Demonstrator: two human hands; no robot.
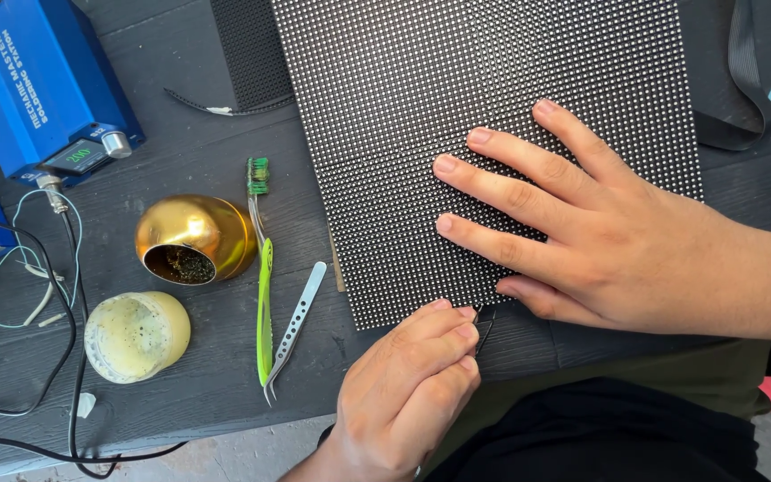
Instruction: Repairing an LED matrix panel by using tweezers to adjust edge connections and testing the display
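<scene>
Dark wooden table (180,134) seen from above, with a black dotted LED panel (457,98) as the landmark. The right hand (600,232) lies flat on the panel's lower right part, fingers spread, its grip released and holding nothing. The left hand (408,384), just below the panel's lower edge, has its grip clenched around a thin dark tool (484,328) whose tip meets that edge.

Containers, left of the panel: a gold metal bowl (194,236), tipped on its side, holds dark tangled wire wool; below it, farther from the panel, a small round jar (136,335) is filled with pale yellow paste.

Between the bowl and the panel lie a green toothbrush (263,295) and silver tweezers (296,326), side by side.

Far left of the panel stands a blue box-shaped station (37,80) with white lettering on its top, a small digital display and a silver knob; black and white cables (64,295) trail from it.
</scene>
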